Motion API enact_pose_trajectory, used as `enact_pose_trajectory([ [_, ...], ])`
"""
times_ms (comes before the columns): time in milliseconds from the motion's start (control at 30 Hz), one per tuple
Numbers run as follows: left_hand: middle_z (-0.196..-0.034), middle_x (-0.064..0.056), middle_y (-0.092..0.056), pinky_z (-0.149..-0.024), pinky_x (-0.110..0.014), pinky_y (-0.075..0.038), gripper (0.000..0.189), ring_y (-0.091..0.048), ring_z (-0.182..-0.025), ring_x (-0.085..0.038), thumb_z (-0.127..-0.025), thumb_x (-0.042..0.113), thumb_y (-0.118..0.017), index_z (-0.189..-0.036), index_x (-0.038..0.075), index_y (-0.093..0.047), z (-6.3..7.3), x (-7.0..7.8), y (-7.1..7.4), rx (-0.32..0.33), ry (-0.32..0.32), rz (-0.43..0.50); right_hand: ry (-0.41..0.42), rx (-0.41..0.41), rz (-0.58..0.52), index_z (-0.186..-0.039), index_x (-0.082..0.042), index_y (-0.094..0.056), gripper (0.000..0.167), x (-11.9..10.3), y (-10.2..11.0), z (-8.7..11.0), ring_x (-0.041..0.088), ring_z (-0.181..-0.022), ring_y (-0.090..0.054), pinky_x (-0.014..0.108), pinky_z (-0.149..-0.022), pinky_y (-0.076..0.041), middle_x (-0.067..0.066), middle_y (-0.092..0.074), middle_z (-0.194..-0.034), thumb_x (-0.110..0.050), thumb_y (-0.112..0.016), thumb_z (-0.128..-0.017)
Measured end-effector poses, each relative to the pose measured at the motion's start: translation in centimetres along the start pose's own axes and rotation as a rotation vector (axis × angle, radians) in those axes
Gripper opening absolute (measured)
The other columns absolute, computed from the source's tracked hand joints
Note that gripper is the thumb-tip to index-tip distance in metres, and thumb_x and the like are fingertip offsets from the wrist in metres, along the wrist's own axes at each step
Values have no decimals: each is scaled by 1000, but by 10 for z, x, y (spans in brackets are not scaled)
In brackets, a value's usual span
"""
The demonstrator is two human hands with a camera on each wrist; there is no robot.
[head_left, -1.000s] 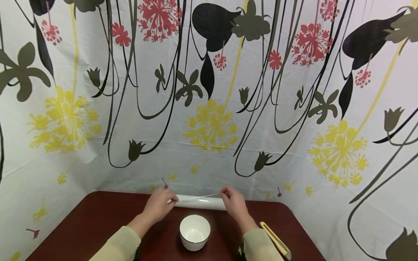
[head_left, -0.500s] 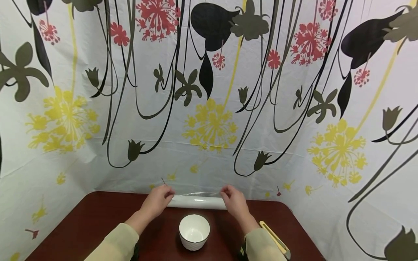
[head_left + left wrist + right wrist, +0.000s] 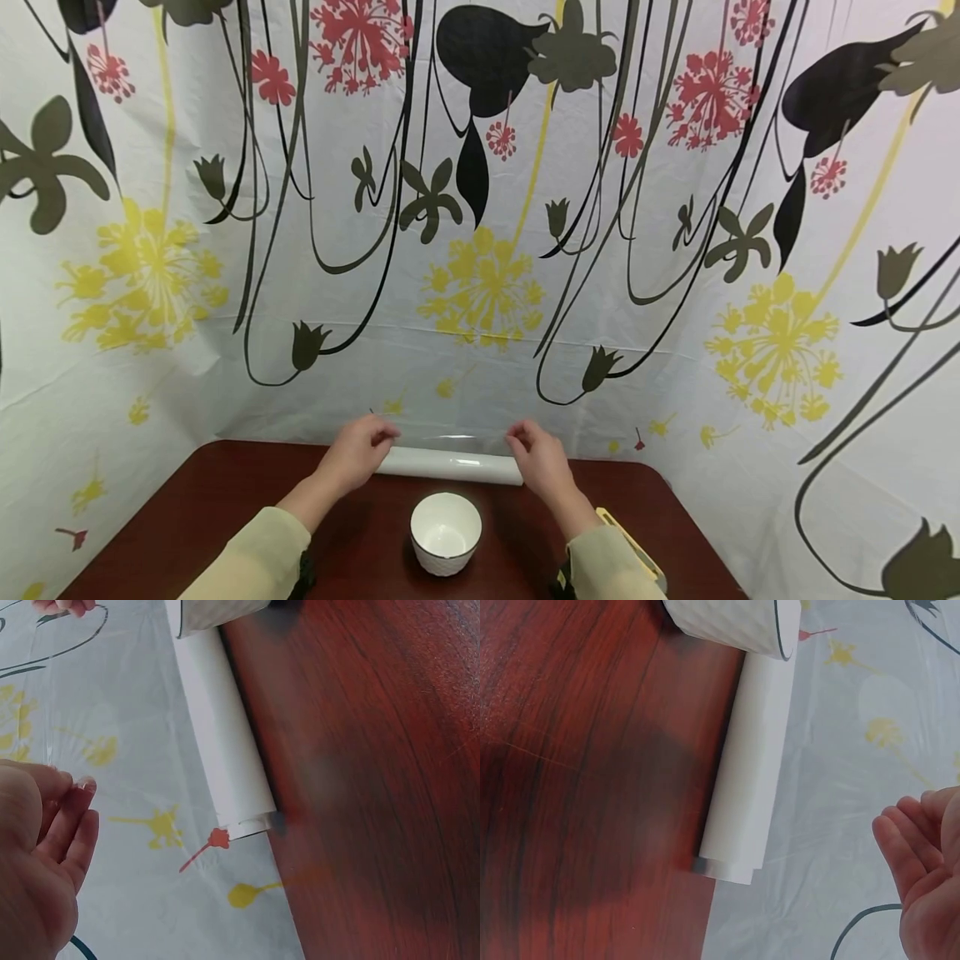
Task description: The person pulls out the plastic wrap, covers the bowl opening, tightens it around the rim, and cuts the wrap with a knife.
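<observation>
A roll of plastic wrap (image 3: pixel 453 467) lies across the far side of the table. Clear plastic film (image 3: pixel 450 437) stretches above it between both hands. My left hand (image 3: pixel 356 454) pinches the film's left end between thumb and fingers; the left wrist view shows a clear fold at the fingertips (image 3: pixel 84 784). The right end is pinched by my right hand (image 3: pixel 542 458), raised beside the roll's right end. In the right wrist view, part of that hand (image 3: pixel 930 870) is cut off by the frame edge. Nearer me, a white textured bowl (image 3: pixel 446 533) with a dark rim stands upright.
A yellow utility knife (image 3: pixel 633 546) lies at the right, partly behind the right sleeve (image 3: pixel 611 560). The dark red wooden table (image 3: pixel 247 500) ends just behind the roll, where a flower-printed sheet (image 3: pixel 480 375) hangs at the back and sides.
Both hands have risen a little, and the left has shifted leftward. The film between them, slanted and narrow before, is now drawn higher and more level above the roll.
</observation>
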State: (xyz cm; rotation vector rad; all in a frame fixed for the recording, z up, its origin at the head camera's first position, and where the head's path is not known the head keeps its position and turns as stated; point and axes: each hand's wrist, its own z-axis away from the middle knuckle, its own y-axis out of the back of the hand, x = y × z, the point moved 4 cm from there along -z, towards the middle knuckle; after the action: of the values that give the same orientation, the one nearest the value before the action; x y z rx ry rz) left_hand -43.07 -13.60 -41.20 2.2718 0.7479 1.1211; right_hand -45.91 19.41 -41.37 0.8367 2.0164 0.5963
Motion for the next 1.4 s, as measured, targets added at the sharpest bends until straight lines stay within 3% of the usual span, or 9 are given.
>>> enact_pose_trajectory([
  [200,-112,-4,-78,-87,-42,-63,16,-75,-104,-28,-101,2,-75,-109,13,-83,3,-1,5,-6,29,55,8,6,-5,-103,-17,-71,9,-4,3,0,18,-87,-73,39,-79,-56,1,-84,-106,-25,-75,-106],
  [533,-110,-5,-78,-87,-42,-62,16,-74,-102,-27,-102,1,-73,-110,9,-83,11,-3,20,12,58,50,32,-34,-33,-105,-15,-72,11,-22,1,-8,12,-82,-69,33,-74,-53,-1,-83,-105,-26,-72,-108],
  [867,-108,-5,-77,-88,-44,-62,15,-74,-101,-27,-101,1,-73,-106,11,-83,4,4,26,22,37,43,32,-7,-46,-106,-18,-72,8,-25,9,-8,15,-85,-73,35,-77,-55,1,-84,-106,-26,-73,-107],
  [1167,-104,-2,-78,-82,-35,-61,14,-74,-95,-21,-99,3,-75,-104,13,-84,-4,17,24,29,8,80,1,24,-51,-109,-16,-73,14,-20,23,-1,15,-89,-73,35,-77,-55,-2,-84,-108,-29,-73,-108],
  [1400,-109,-3,-78,-84,-33,-60,15,-71,-98,-19,-102,5,-73,-107,13,-84,-7,21,27,10,45,138,-16,14,-80,-110,-18,-73,11,-23,29,1,13,-85,-71,33,-74,-54,1,-84,-111,-28,-70,-110],
])
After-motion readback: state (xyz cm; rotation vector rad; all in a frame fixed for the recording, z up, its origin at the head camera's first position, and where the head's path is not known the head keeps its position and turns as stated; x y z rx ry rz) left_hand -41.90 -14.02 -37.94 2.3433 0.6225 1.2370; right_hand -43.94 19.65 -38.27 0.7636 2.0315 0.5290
